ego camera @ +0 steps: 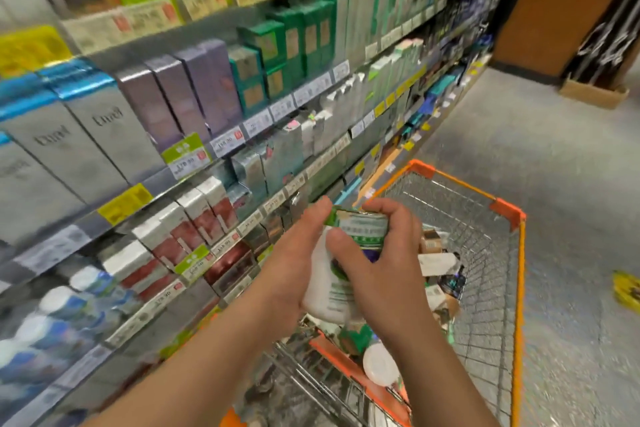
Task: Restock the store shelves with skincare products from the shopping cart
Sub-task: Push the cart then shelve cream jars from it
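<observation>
Over the shopping cart (pixel 517 274), both hands hold products. My left hand (pixel 294 253) cups a white bottle (pixel 327 291) with a green label from the left. My right hand (pixel 384 253) grips a green and white box (pixel 363 229) against the top of that bottle, thumb across the front. More skincare products (pixel 436 263) lie in the cart's wire basket, among them a round white lid (pixel 379 362). The store shelves (pixel 194 166) run along the left, packed with boxed products.
Silver, purple, green and red boxes fill the shelf rows, with price tags (pixel 227 144) on each edge. The cart has an orange frame and stands close to the shelving. A cardboard box (pixel 594 94) sits on the grey floor far right, by an orange wall.
</observation>
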### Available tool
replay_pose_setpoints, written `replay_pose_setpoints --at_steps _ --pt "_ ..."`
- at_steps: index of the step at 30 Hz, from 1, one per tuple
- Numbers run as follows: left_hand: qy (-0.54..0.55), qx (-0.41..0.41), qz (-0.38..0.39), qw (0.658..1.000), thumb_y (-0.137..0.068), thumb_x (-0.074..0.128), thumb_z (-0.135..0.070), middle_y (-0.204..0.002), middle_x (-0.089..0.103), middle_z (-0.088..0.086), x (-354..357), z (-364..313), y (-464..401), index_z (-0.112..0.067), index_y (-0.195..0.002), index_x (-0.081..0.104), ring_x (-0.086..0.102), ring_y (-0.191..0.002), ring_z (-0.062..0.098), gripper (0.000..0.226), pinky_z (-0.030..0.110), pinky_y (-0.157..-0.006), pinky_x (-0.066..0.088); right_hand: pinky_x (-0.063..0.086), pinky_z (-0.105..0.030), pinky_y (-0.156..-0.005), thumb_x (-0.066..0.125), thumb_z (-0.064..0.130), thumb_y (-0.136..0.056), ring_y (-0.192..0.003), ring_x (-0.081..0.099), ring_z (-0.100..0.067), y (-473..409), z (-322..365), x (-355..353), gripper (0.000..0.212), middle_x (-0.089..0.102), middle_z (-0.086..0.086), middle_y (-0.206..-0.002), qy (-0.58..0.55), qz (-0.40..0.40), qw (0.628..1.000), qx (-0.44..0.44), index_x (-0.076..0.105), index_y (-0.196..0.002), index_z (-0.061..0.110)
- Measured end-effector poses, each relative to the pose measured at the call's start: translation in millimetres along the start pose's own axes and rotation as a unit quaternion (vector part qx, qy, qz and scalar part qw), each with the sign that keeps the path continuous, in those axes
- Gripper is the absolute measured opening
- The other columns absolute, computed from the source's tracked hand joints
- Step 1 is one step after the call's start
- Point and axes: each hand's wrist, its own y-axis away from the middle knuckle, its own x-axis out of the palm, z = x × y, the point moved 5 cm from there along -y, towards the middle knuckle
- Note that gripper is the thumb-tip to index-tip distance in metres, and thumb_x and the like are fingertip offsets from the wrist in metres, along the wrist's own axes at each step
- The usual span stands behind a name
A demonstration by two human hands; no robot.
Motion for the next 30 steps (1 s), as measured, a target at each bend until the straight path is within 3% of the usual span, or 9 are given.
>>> replay_pose_setpoints --at_steps 3,6,9,13,18,21,23,26,30 --pt "-0.002 0.039 -0.019 0.999 -0.051 0.081 -0.081 -0.120 0.069 0.029 -10.8 -25.1 18.9 -0.005 -0.126 0.068 0.068 -0.110 0.048 0.107 0.055 -0.090 0.056 0.048 -0.008 -0.068 0.069 0.055 -0.090 -0.096 0.061 0.001 -1.3 19.0 18.7 0.027 0.047 0.014 -0.121 -0.038 0.022 0.999 0.003 0.048 -0.105 0.049" --pt "0.013 0.064 -0.053 0.996 -0.053 0.081 -0.077 -0.115 0.070 0.031 -26.9 -48.9 38.2 -0.003 -0.123 0.066 0.072 -0.094 0.042 0.103 0.048 -0.076 0.060 0.049 -0.015 -0.058 0.060 0.052 -0.094 -0.077 0.067 0.001 -4.0 39.2 41.2 0.016 0.065 0.008 -0.104 -0.074 0.049 0.996 0.014 0.049 -0.103 0.047" --pt "0.046 0.092 -0.078 0.992 -0.056 0.081 -0.073 -0.105 0.073 0.026 -49.7 -68.7 54.7 -0.010 -0.111 0.073 0.073 -0.084 0.036 0.084 0.042 -0.071 0.060 0.053 -0.024 -0.062 0.053 0.059 -0.093 -0.073 0.069 -0.001 -4.7 62.0 69.1 0.018 0.070 0.005 -0.097 -0.072 0.079 0.994 0.001 0.049 -0.103 0.044" --pt "0.072 0.126 -0.086 0.986 -0.071 0.077 -0.065 -0.102 0.075 0.021 -78.9 -93.6 81.7 -0.014 -0.105 0.076 0.073 -0.080 0.032 0.062 0.038 -0.069 0.061 0.054 -0.021 -0.059 0.047 0.053 -0.100 -0.073 0.072 -0.005 -3.4 86.0 110.5 0.014 0.074 0.005 -0.088 -0.116 0.135 0.984 -0.003 0.052 -0.099 0.040" --pt "0.091 0.181 -0.117 0.972 -0.073 0.063 -0.062 -0.109 0.075 0.022 -137.1 -130.2 128.8 -0.014 -0.109 0.079 0.074 -0.085 0.031 0.062 0.040 -0.076 0.061 0.053 -0.021 -0.059 0.039 0.062 -0.088 -0.071 0.071 -0.005 9.1 129.5 182.0 0.035 0.073 0.012 -0.081 -0.154 0.228 0.960 -0.045 0.053 -0.102 0.034" --pt "0.095 0.205 -0.155 0.962 -0.074 0.059 -0.065 -0.113 0.074 0.022 -175.8 -148.4 160.7 -0.016 -0.105 0.081 0.074 -0.091 0.032 0.061 0.044 -0.087 0.059 0.053 -0.022 -0.060 0.045 0.058 -0.089 -0.072 0.070 -0.006 20.6 154.5 227.7 0.034 0.073 0.009 -0.081 -0.179 0.283 0.940 -0.061 0.054 -0.105 0.029" --pt "0.106 0.216 -0.168 0.956 -0.078 0.056 -0.068 -0.118 0.073 0.023 -200.8 -157.8 183.9 -0.016 -0.108 0.080 0.072 -0.100 0.035 0.065 0.052 -0.099 0.052 0.054 -0.022 -0.061 0.059 0.052 -0.095 -0.073 0.071 -0.008 27.6 171.1 256.9 0.028 0.074 0.004 -0.083 -0.204 0.314 0.925 -0.063 0.057 -0.105 0.025" --pt "0.116 0.237 -0.171 0.949 -0.083 0.054 -0.070 -0.124 0.070 0.025 -237.9 -172.0 219.1 -0.016 -0.111 0.079 0.067 -0.111 0.037 0.067 0.060 -0.112 0.042 0.056 -0.022 -0.066 0.066 0.047 -0.084 -0.081 0.074 -0.011 38.8 196.2 299.6 0.031 0.078 0.001 -0.091 -0.192 0.382 0.901 -0.071 0.062 -0.107 0.026" --pt "0.115 0.264 -0.157 0.945 -0.083 0.048 -0.066 -0.117 0.072 0.023 -277.8 -190.9 261.5 -0.012 -0.105 0.081 0.069 -0.103 0.033 0.067 0.048 -0.102 0.052 0.056 -0.024 -0.074 0.081 0.060 -0.065 -0.089 0.074 -0.011 53.6 227.9 349.6 0.064 0.079 0.002 -0.097 -0.158 0.469 0.864 -0.095 0.063 -0.115 0.024"
